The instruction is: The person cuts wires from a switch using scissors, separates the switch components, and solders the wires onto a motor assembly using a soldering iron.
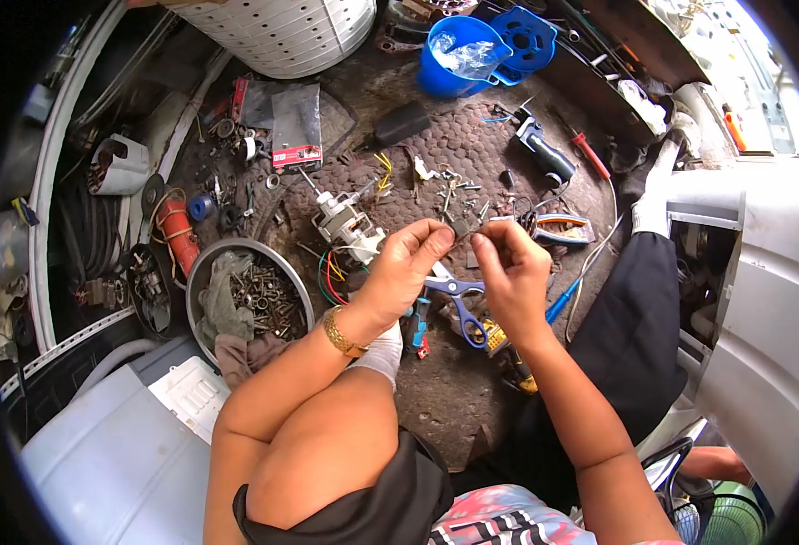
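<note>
- Dark-grey small piece [460, 231], one, too small to identify, clamped between thumb and finger of left hand [442, 237], in front of the chest.
- Right hand [483, 238], thumb and fingers near the same piece; grip impossible to tell.
- Blue-handled metal scissors [456, 286], one pair, just below both hands.
- White-and-metal motor [349, 222] with coloured wires, one, beside the left hand.
- Round grey basin [305, 292], one, bearing metal fasteners [270, 300] too numerous to count.
- Blue plastic jug [447, 80], one, farther off.

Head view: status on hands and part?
Left hand pinching small dark part, type unclear. Right hand close beside it, grip unclear. Open scissors below, between hands.
</note>
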{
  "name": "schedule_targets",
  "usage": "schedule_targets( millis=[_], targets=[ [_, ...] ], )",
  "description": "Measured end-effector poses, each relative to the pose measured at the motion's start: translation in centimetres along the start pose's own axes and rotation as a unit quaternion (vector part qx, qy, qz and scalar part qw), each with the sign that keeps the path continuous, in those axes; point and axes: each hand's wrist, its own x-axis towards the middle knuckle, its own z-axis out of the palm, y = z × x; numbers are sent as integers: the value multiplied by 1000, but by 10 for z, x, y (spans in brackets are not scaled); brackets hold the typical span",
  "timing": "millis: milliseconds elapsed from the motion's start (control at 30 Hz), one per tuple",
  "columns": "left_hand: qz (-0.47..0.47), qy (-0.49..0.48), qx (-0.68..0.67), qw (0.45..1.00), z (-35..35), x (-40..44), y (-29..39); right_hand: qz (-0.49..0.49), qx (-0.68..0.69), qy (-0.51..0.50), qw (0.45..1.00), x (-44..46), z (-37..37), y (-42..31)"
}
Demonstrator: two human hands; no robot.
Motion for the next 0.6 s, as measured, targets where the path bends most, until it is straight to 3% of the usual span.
schedule_targets(
  millis=[33, 67, 100, 133, 200, 233, 267, 300, 400, 433, 533, 567, 600],
  targets=[
    [12, -2, 28, 1000, -2, 0, -1, 197, 173, -36, 964, 1, -2, -2],
    [23, -5, 55, 998, -4, 0, -3, 380, 332, -70, 860, 3, -5, -5],
    [38, -2, 75, 996, -4, 0, -4, 504, 487, -116, 704, 4, -8, 0],
    [29, 4, 52, 998, -4, 0, -6, 533, 559, -169, 613, 5, -12, 3],
    [12, 14, 7, 1000, -4, 0, -7, 480, 508, -174, 694, 3, -15, 0],
    [2, 12, -10, 1000, -5, 0, -7, 341, 389, -116, 848, 0, -6, 2],
    [-8, 9, -26, 1000, -7, 1, -7, 181, 247, -52, 950, -3, 3, 4],
    [-18, 7, -43, 999, -7, 1, -6, 88, 45, -23, 995, -2, -1, -7],
    [-28, 1, -56, 998, -5, 1, -3, -152, -155, -12, 976, 3, -5, -7],
    [-25, -3, -50, 998, -5, 1, -4, -170, -179, -9, 969, 3, -6, -5],
    [-19, -17, -28, 999, -7, -1, -5, -81, -156, -20, 984, 0, -5, -3],
    [-19, -25, -18, 999, -9, -1, -5, 43, -36, -30, 998, -1, 0, -5],
    [-19, -33, -8, 999, -12, -1, -5, 169, 118, -72, 976, 2, -1, -6]
  ],
)
